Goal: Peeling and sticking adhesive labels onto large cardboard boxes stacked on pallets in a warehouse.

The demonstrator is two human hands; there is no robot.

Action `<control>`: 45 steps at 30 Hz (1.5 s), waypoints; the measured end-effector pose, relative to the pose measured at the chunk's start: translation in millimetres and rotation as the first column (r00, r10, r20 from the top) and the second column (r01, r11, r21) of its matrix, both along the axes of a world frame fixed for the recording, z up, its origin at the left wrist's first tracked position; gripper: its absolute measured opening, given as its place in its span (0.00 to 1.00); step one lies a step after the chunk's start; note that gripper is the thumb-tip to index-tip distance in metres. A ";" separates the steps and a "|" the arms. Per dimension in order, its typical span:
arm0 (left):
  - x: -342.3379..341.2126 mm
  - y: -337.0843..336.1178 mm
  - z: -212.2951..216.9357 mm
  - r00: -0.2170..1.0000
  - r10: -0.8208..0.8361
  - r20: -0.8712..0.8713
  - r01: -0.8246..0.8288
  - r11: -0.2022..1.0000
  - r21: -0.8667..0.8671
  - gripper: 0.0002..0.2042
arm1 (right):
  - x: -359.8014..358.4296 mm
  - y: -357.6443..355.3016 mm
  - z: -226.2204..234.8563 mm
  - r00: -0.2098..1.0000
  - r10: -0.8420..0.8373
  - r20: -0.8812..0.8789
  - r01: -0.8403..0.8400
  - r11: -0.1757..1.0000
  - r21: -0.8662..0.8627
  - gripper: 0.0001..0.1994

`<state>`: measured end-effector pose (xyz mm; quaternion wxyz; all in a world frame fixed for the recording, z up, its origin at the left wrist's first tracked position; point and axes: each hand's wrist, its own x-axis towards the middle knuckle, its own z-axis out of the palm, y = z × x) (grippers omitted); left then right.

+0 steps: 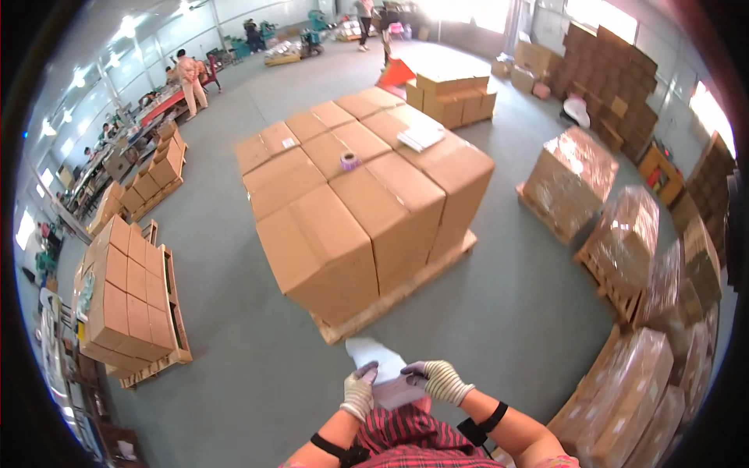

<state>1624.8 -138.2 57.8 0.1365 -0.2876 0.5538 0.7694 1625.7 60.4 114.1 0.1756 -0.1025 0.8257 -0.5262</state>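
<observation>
In front of my waist I hold a thin white sheet (373, 353), perhaps paper or film. Its upper end is bent away from me, and a greyer section hangs lower, between my hands. My left hand (360, 392), in a striped glove with dark fingertips, pinches the sheet's left edge. Gloved the same way, my right hand (441, 381) grips the right edge between thumb and fingers. Just beyond the sheet stands a pallet (331, 331) stacked with large brown cartons (312, 234). On top lie a roll of tape (349, 161) and a small white stack of sheets (420, 138).
Wrapped carton loads (572, 179) on pallets line the right side. Another pallet of cartons (129, 296) stands at the left. Farther back are a low carton stack (452, 101), an orange-red pallet jack (396, 72) and a person (189, 82) beside a long worktable.
</observation>
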 end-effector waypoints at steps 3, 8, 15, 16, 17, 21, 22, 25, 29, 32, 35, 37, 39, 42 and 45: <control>-18.6 13.9 -13.6 0.982 0.168 0.087 -0.176 0.980 0.091 0.14 | -40.2 -1.1 -15.0 0.987 -0.015 0.159 0.003 0.997 0.077 0.10; -48.1 12.3 -70.8 0.944 0.321 0.072 -0.325 0.944 0.051 0.16 | -101.4 -10.0 -26.4 0.836 0.285 -0.470 -0.076 0.907 0.415 0.07; -17.0 -46.0 -172.1 0.786 0.551 0.280 -0.507 0.834 -0.217 0.16 | -164.6 -57.0 -82.5 0.741 0.501 -0.447 -0.482 0.860 0.167 0.04; -15.5 -52.3 -182.1 0.784 0.580 0.220 -0.535 0.812 -0.233 0.16 | -177.3 -63.2 -93.5 0.775 0.468 -0.424 -0.479 0.873 0.089 0.05; -21.3 -56.1 -189.0 0.764 0.605 0.225 -0.556 0.794 -0.247 0.16 | -192.9 -69.0 -107.0 0.804 0.439 -0.402 -0.475 0.880 0.011 0.06; -89.5 -71.6 -164.1 0.908 0.411 -0.083 -0.412 0.836 -0.362 0.19 | -258.6 -100.1 -144.6 0.924 0.232 -0.303 -0.313 0.916 -0.253 0.06; -114.1 -72.4 -155.5 0.939 0.339 -0.064 -0.333 0.843 -0.423 0.24 | -274.1 -108.1 -152.2 0.917 0.233 -0.324 -0.316 0.920 -0.232 0.06; -164.8 -85.9 -158.5 0.942 0.233 -0.243 -0.311 0.879 -0.362 0.26 | -305.1 -128.8 -172.6 0.909 0.162 -0.383 -0.302 0.890 -0.342 0.07; -202.4 -103.2 -172.5 0.861 0.191 -0.471 -0.384 0.851 -0.357 0.28 | -317.8 -147.1 -186.2 0.842 0.111 -0.528 -0.334 0.875 -0.350 0.07; -233.1 -105.3 -185.4 0.772 0.189 -0.607 -0.492 0.783 -0.380 0.27 | -321.3 -148.6 -200.9 0.833 0.009 -0.553 -0.310 0.836 -0.453 0.07; -245.3 -112.1 -192.1 0.719 0.192 -0.668 -0.496 0.815 -0.300 0.25 | -324.3 -149.3 -208.1 0.777 -0.042 -0.628 -0.301 0.852 -0.429 0.07; -249.7 -114.2 -195.0 0.683 0.157 -0.713 -0.498 0.815 -0.297 0.23 | -324.7 -149.2 -206.8 0.741 -0.064 -0.668 -0.302 0.857 -0.417 0.07; -254.4 -111.4 -193.7 0.672 0.170 -0.721 -0.521 0.800 -0.297 0.23 | -327.8 -150.6 -207.9 0.712 -0.090 -0.696 -0.277 0.875 -0.396 0.07; -258.5 -114.5 -193.0 0.665 0.171 -0.727 -0.531 0.793 -0.299 0.21 | -328.4 -157.4 -207.6 0.564 -0.181 -0.806 -0.226 0.904 -0.362 0.07; -259.9 -111.6 -188.6 0.665 0.180 -0.724 -0.540 0.786 -0.301 0.19 | -324.9 -160.6 -206.7 0.545 -0.201 -0.814 -0.158 0.929 -0.336 0.07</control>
